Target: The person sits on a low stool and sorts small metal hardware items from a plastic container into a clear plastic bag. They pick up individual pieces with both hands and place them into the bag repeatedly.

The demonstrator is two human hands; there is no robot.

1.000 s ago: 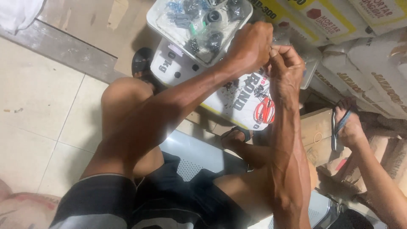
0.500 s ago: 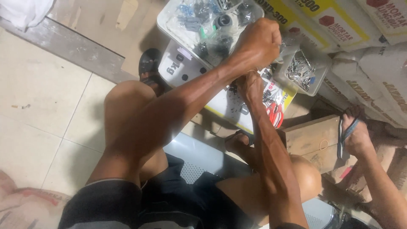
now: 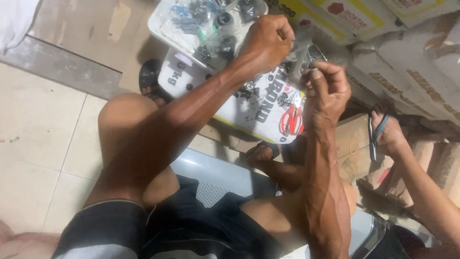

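My left hand point(image 3: 266, 41) is raised in a fist, closed on a small grey part point(image 3: 301, 48) that sticks out blurred toward the right. Just right of it and lower, my right hand point(image 3: 327, 88) pinches a tiny metal piece point(image 3: 311, 71) between thumb and fingertips. What the piece is stays too small to tell. Both hands hover over a white printed sack point(image 3: 261, 108) with red scissors point(image 3: 291, 120) lying on it. Behind my left hand sits a clear plastic tray point(image 3: 165, 31) holding several small dark and grey parts.
I sit on a perforated metal bench point(image 3: 215, 180), my sandalled feet point(image 3: 151, 79) on the floor. Another person's leg and sandalled foot point(image 3: 383, 134) reach in at the right, beside a cardboard box point(image 3: 350, 144). Printed sacks point(image 3: 383, 29) are piled along the top right.
My right hand dropped below the left, then came back up to its right side. My left fist stayed raised over the tray, and the view shifted slightly.
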